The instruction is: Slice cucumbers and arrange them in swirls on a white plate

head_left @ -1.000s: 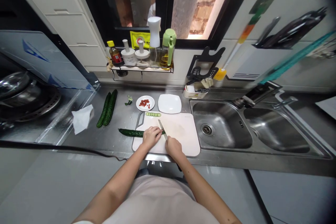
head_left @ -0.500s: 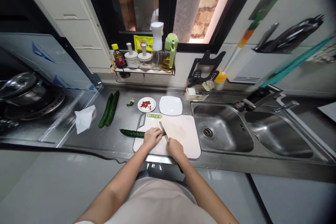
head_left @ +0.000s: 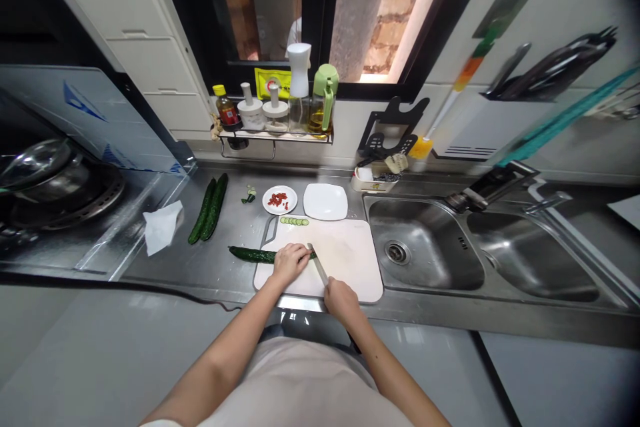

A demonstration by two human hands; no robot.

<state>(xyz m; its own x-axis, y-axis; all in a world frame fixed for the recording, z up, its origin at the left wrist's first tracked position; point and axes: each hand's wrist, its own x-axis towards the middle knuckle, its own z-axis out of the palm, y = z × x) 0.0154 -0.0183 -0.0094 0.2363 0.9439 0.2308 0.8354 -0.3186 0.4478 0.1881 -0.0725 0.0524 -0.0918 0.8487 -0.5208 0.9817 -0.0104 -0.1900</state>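
My left hand is closed over a dark green cucumber, pressing it onto the white cutting board. The cucumber's left end reaches past the board's edge, and its right end shows just beyond my fingers. In my right hand is a knife, its handle hidden in my grip. Its blade slants up and left, with the tip close to my left fingertips at the cucumber's cut end. A short row of cucumber slices lies along the board's upper left edge.
Behind the board stand a white plate with red pieces and a square white plate. Two whole cucumbers, green scraps and a white tissue lie leftward. A double sink is at right.
My right hand has drawn the knife back toward my body and slightly right, so the tip sits lower beside my left fingers. My left hand and the cucumber stay in place.
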